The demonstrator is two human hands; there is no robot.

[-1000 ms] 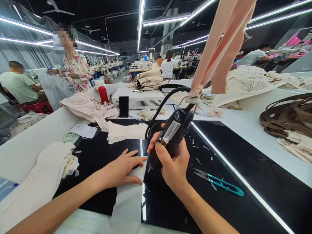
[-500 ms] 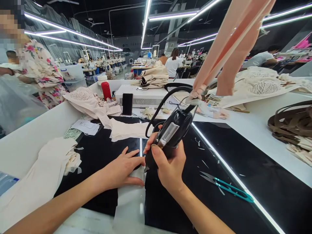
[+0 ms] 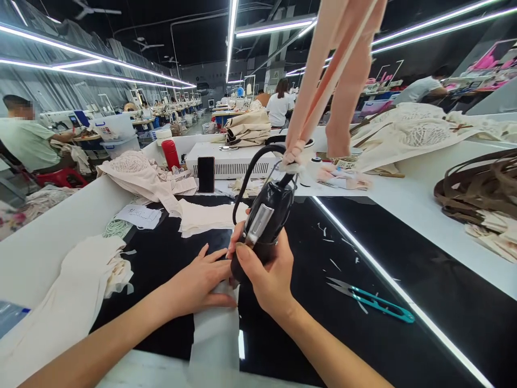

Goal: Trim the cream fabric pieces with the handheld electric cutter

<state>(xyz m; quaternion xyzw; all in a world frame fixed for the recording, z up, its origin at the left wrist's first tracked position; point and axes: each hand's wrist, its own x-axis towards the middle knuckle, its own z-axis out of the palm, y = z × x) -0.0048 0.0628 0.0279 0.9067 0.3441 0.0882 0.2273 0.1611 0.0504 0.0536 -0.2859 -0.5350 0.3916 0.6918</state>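
My right hand [image 3: 269, 275] is wrapped round a black handheld power tool [image 3: 269, 215] with a silver plate. Peach fabric strips [image 3: 319, 91] are tied at its top and run upward. The tool's lower end is at the right edge of a pale fabric strip [image 3: 214, 345] on the black tabletop [image 3: 323, 345]. My left hand [image 3: 202, 283] lies flat on that strip with its fingers spread, close to the tool. Its fingertips are partly hidden behind the tool. Another pale fabric piece [image 3: 210, 216] lies beyond my left hand.
Teal thread snips [image 3: 379, 306] and thin scraps lie to the right. Cream fabric [image 3: 68, 296] is piled at the left. Behind stand a phone [image 3: 205, 174], a red bottle [image 3: 170, 154] and a white box [image 3: 234, 160]. Brown straps [image 3: 480, 186] lie far right. Other people sit in the background.
The view has turned slightly, and a person in flowered clothing has mostly left it at the left. The tool has tilted more upright, and my right hand has moved slightly left with it.
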